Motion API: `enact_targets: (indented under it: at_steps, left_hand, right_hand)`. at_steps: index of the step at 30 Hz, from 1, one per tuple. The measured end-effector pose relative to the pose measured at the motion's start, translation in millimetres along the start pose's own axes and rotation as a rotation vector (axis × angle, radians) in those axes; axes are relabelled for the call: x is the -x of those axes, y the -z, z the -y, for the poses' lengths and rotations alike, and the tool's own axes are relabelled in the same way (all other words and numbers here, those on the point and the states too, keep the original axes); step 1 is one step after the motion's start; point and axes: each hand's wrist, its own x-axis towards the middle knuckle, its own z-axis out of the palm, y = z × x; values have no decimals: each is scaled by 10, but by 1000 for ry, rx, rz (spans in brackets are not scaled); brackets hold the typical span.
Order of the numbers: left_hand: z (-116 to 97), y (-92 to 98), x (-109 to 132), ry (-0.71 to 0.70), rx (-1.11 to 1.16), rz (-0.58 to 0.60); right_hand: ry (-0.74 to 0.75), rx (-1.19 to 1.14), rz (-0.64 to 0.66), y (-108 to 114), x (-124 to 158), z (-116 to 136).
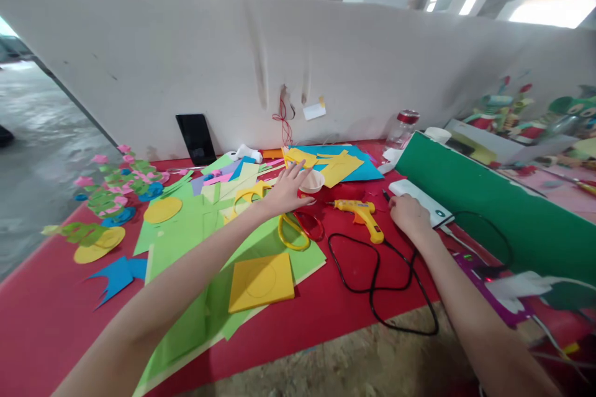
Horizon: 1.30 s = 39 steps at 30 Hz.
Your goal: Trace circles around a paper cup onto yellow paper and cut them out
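Observation:
My left hand reaches over the papers with its fingers spread, beside a small white cup; whether it touches the cup I cannot tell. Under and near it lie yellow-handled scissors and a yellow tape-like ring. My right hand is closed around a thin dark stick, perhaps a pen, next to a white power bank. Between the hands rests a yellow glue gun with a black cord. A yellow paper square with a drawn circle lies in front, on green sheets.
Paper flower pieces stand at the left of the red table. A black tablet leans on the white partition. At the right are a green board, a purple power strip and a glass jar.

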Motion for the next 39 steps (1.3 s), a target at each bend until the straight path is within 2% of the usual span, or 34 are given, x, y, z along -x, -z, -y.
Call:
enact_targets:
  at_steps: [3,6,10,14,17,20,27,31,33,36,39]
  left_hand:
    - [-153,242,383,-34,-10,5]
    - [-290,467,942,-58,-10,87]
    - [-295,570,1634,7,-21,187]
    - [-201,487,2013,132,-11,227]
    - [-181,415,2113,172,28,229]
    - [-191,373,2141,211,90,204]
    - [-192,346,2191,408,336,59]
    - [-193,381,2152,584,661,-19]
    - [-203,417,2115,658,864,-6]
    - [-234,482,2076,739,1056,69]
    - [-272,541,2066,799,1188,50]
  right_hand:
    - [65,-88,-149,90,306,125]
    - [224,-249,-214,135,680,294]
    - [556,-482,-61,67,1091,601]
    - [785,-575,119,-40,1331,1034]
    - [888,-556,214,-100,1408,1354]
    - [918,-507,281,-171,1392,1557]
    - [834,-525,399,-287,1217,1643]
    - [818,-664,483,-142,1226,1711]
    - [808,-738,510,-43,1242,1754]
    - [763,-779,468,55,1209,1772]
    - [671,-708,305,31,1077,1701]
